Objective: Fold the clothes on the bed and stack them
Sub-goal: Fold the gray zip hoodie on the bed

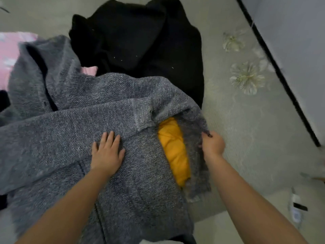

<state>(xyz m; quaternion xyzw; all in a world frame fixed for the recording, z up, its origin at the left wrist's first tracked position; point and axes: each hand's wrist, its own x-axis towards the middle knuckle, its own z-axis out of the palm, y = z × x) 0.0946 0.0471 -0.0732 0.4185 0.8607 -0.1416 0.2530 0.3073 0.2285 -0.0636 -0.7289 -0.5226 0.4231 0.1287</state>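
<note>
A large grey knitted coat point(73, 124) lies spread across the bed, one sleeve folded over its front. My left hand point(107, 152) presses flat on the coat's middle with straight fingers. My right hand point(212, 143) pinches the coat's right edge and lifts it a little. Under that lifted edge an orange padded garment point(174, 148) shows. Behind the coat a black garment point(140, 41) lies crumpled. A pink cloth point(10, 51) peeks out at the far left.
The bed's pale sheet point(237, 124) with flower prints stretches to the right. A dark bed edge point(281, 76) runs diagonally at the upper right, a wall beyond it. A small white object point(296, 206) lies at the lower right.
</note>
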